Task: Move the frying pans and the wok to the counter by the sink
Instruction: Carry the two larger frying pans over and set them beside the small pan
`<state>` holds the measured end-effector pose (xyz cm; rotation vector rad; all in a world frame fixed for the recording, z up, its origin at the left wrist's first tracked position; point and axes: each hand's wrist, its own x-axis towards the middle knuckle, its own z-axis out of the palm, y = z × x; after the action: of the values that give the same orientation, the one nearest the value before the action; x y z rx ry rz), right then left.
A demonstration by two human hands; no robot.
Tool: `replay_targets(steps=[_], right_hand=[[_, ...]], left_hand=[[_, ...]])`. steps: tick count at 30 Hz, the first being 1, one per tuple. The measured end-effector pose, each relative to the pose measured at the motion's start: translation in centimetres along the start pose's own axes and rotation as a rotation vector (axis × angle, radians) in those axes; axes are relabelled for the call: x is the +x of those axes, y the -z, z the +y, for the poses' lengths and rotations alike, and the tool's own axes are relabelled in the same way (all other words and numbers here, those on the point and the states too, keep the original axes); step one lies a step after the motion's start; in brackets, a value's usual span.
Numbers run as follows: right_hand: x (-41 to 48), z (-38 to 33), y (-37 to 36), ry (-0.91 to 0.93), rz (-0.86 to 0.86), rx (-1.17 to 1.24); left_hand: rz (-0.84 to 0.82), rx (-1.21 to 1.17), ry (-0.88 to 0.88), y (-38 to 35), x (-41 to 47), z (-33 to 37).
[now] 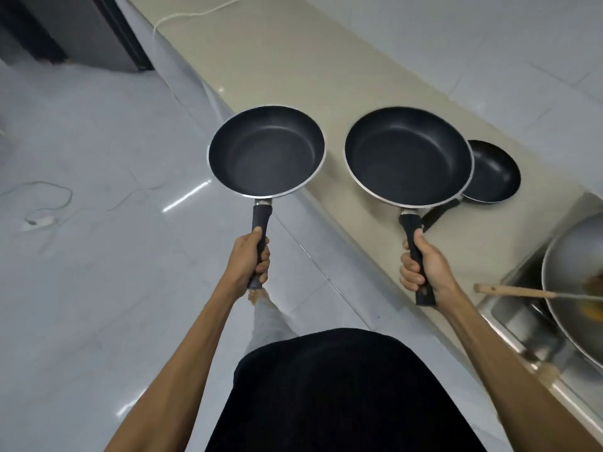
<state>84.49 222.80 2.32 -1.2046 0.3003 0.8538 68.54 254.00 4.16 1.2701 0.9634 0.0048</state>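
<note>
My left hand [249,264] grips the black handle of a dark frying pan [267,151], held level over the floor just left of the counter's edge. My right hand [421,269] grips the handle of a larger dark frying pan [408,156], held above the beige counter [310,70]. A third, smaller black pan [496,172] rests on the counter behind it, partly hidden by the right pan. At the right edge a grey metal wok [574,288] sits in the steel sink [518,318], with a wooden-handled utensil [522,292] lying across it.
A white cable [195,13] trails over the counter's far end. On the glossy grey floor [98,256] lies a thin cord with a white plug [37,222]. A dark cabinet [98,31] stands at the top left. Pale wall tiles [489,44] back the counter.
</note>
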Motion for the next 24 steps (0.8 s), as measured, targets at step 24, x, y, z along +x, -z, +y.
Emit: replay_targets(steps=[24], right_hand=[[18.6,-2.7,-19.3,0.101,0.422,0.337]], left_hand=[[-0.482,0.425,0.004,6.9,30.9,22.4]])
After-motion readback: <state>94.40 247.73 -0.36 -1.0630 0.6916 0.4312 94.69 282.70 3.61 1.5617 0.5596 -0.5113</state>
